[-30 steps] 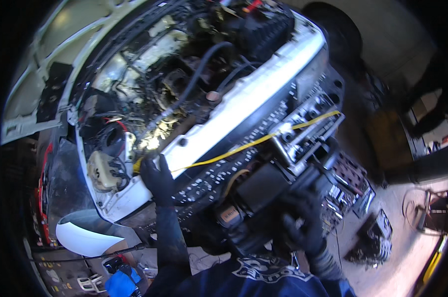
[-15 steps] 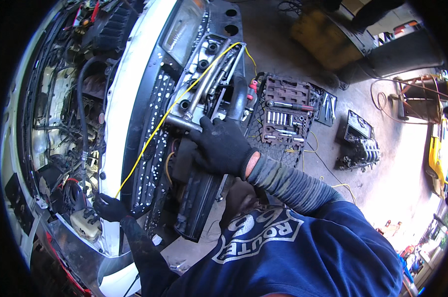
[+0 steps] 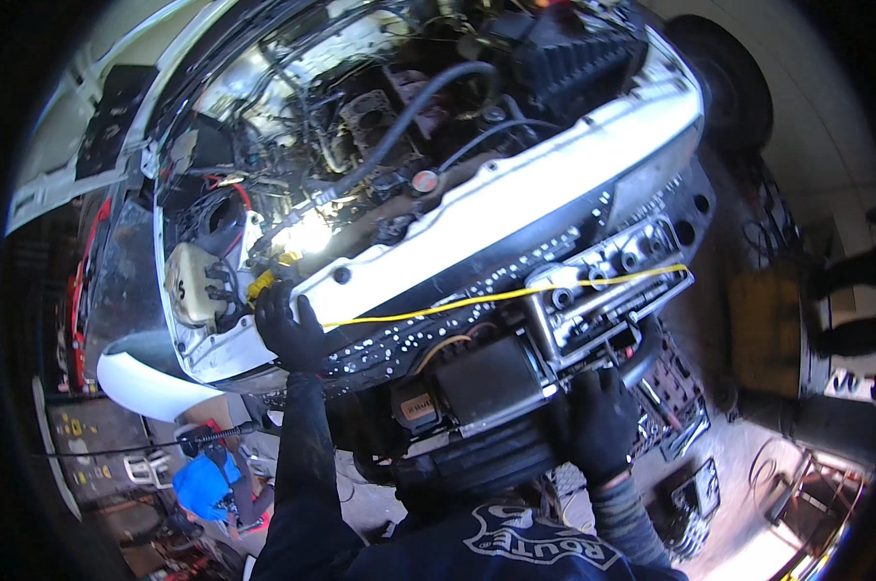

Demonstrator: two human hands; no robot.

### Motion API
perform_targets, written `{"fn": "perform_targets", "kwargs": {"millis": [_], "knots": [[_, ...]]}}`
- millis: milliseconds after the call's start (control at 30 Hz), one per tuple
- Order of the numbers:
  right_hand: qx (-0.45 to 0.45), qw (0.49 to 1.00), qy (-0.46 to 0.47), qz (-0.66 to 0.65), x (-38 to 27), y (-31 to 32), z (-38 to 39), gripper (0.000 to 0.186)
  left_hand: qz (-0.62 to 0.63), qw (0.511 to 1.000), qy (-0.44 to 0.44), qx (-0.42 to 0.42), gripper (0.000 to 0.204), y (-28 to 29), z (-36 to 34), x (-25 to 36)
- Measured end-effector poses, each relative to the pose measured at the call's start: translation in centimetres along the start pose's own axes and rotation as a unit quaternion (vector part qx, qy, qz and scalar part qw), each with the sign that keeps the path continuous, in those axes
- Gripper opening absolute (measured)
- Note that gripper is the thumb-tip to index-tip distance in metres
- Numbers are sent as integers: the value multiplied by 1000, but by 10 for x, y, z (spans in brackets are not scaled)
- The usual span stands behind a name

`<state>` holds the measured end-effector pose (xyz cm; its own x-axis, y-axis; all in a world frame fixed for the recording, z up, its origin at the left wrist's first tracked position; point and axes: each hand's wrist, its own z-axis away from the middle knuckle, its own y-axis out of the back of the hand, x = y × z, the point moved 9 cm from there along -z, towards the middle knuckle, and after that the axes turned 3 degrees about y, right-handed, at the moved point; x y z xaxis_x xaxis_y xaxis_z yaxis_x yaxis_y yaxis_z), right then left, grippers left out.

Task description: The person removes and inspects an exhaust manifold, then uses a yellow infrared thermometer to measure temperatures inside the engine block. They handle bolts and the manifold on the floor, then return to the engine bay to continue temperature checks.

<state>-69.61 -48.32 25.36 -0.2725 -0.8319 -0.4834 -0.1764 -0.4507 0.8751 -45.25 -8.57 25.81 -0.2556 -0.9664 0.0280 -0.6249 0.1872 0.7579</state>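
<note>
My left hand [image 3: 291,329], in a black glove, is closed at the white front panel [image 3: 515,208] of an open engine bay. A yellow piece [image 3: 261,284] shows at its fingers, and a bright light glows just beyond, so it seems to hold a work light. From this hand a yellow cord [image 3: 438,310] runs right across the metal valve cover [image 3: 607,266]. In front of the panel, my gloved right hand [image 3: 600,416] is low beside a black box [image 3: 486,382] and the metal parts. Its fingers are too dark to make out.
Left of the engine bay is a cream fluid reservoir [image 3: 194,283]. A socket set [image 3: 675,397] lies beyond my right hand, and an engine part [image 3: 690,508] is on the floor. A person in blue [image 3: 205,484] is low at the lower left.
The view has swung toward the engine bay. My right hand has gone from the valve cover's end to beside the black box. My left hand now shows yellow and a bright light at its fingers.
</note>
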Motion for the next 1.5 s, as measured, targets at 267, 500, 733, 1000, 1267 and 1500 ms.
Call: {"fn": "perform_targets", "kwargs": {"millis": [267, 500, 733, 1000, 1267, 1500], "knots": [[-21, 999, -7, 32, -1, -4, -4, 36, 28, 1000, 8, -4, 37, 2, -3, 0], [-60, 997, -41, 31, 8, -12, -1, 44, 26, 998, 42, -31, 42, -1, -5, -5], [-39, 998, -52, -7, 11, -10, 0, 40, 4, 996, 71, -60, 44, -6, 4, -13], [-71, 994, -84, -15, 4, 1, -5, 25, -38, 991, -64, -114, 33, -32, -27, -23], [88, 986, 124, -63, -36, 46, -180, 30, 169, 957, 203, -120, 21, -35, -36, -50], [-61, 992, 106, 40, -67, -64, -373, 47, 169, 943, 257, -128, 27, -38, -37, -52]]}}
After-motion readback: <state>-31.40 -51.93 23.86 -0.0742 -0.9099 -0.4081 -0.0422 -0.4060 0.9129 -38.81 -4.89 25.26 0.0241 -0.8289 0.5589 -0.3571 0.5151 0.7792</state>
